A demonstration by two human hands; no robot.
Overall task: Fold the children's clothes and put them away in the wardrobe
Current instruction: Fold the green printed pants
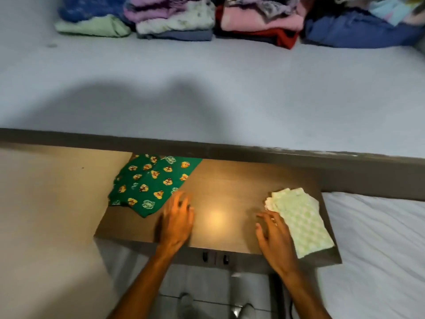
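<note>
Head view, looking forward-down over wooden shelf (230,180) (close), bed beyond

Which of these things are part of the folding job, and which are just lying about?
Part of the job:
green patterned garment
folded pale green checked cloth
folded stacks at the back
left hand, right hand

Lying about:
wooden board
mattress

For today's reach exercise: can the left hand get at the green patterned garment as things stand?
Probably yes. The left hand is open on the wooden surface, its fingers right at the green patterned garment, with nothing between.
</note>
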